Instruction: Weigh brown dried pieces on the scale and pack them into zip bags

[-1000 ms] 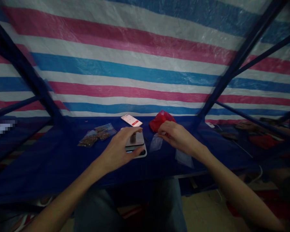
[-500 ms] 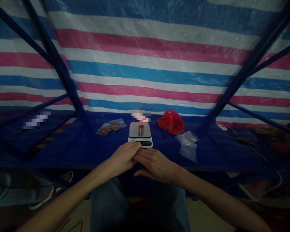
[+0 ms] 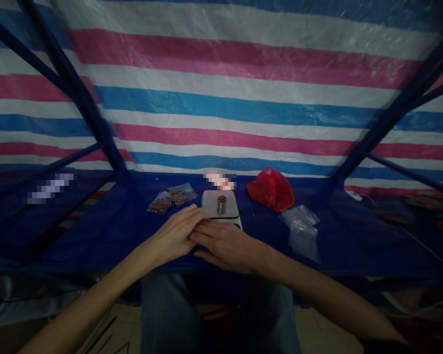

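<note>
My left hand (image 3: pixel 177 233) and my right hand (image 3: pixel 225 246) lie flat on the dark blue table (image 3: pixel 114 231), fingertips overlapping, both with fingers stretched out and holding nothing. Just beyond them stands a small white scale (image 3: pixel 221 206) with a little metal cup (image 3: pixel 221 204) of brown bits on its platform. Left of the scale lie small clear bags (image 3: pixel 172 198) filled with brown pieces. To the right sit a red plastic bag (image 3: pixel 271 189) and several empty clear bags (image 3: pixel 302 228).
A blurred-out phone (image 3: pixel 219 179) lies behind the scale. A striped pink, white and blue tarp (image 3: pixel 221 98) forms the back wall, with dark blue metal frame bars (image 3: pixel 77 93) slanting at both sides. My legs in jeans show below the table edge.
A second ago my left hand was over the scale and my right at the clear bags. Both drew back to the near table edge, met there, and have since barely moved.
</note>
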Demonstrator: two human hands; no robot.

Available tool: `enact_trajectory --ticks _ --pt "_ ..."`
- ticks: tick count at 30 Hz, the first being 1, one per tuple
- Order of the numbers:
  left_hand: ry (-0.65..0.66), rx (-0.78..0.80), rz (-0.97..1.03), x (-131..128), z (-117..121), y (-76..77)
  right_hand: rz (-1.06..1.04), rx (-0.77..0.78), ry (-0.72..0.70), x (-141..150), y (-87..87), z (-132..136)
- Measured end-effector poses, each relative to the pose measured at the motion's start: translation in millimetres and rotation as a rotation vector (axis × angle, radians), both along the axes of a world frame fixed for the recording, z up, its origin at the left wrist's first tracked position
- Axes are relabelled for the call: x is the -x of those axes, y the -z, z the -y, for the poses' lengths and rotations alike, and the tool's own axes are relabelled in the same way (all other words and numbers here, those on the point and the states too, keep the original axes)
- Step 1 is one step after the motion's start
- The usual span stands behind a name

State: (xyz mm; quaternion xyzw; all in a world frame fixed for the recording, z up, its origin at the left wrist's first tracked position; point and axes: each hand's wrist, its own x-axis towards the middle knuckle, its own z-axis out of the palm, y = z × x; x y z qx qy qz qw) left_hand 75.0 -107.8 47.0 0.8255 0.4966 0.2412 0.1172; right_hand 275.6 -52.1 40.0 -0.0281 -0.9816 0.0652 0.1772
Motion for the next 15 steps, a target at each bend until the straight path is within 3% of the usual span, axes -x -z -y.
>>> enact_trajectory --ticks 6,10,12,15 --pt "0.013 0.036 -0.017 16.0 -8.3 2.3 0.033 -0.001 -0.006 16.0 -2.2 -5.6" --pt "-0.022 0.011 -0.111 31.3 -21.0 4.2 -0.182 -0.017 0.021 8.8 9.5 -12.7" --pt "-0.065 -0.052 -0.116 38.5 -37.4 3.4 -0.406 0.072 0.163 -1.9 17.4 -24.5" --pt "-0.131 -0.115 -0.061 42.8 -72.7 7.8 -0.601 0.282 0.525 -17.6 31.2 -54.2"
